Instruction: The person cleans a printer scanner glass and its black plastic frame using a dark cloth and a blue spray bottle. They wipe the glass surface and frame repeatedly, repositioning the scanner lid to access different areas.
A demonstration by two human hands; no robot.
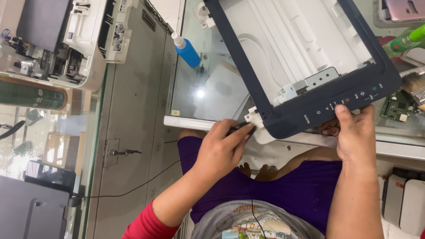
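Note:
A printer's top cover (305,116), with a dark navy frame and a white inside, is tilted up over a glass counter (208,93). My right hand (354,135) grips its front edge by the control-button strip, thumb on top. My left hand (220,149) holds a slim black tool (241,129) whose tip is against a white hinge piece (255,117) at the cover's lower left corner. I am seated, and my purple-clad lap shows below the counter.
A blue bottle with a white cap (186,49) lies on the glass. A green bottle (405,40), a brush (415,86) and a green circuit board (395,106) sit at the right. An opened printer (66,40) stands upper left beside a grey cabinet (133,102).

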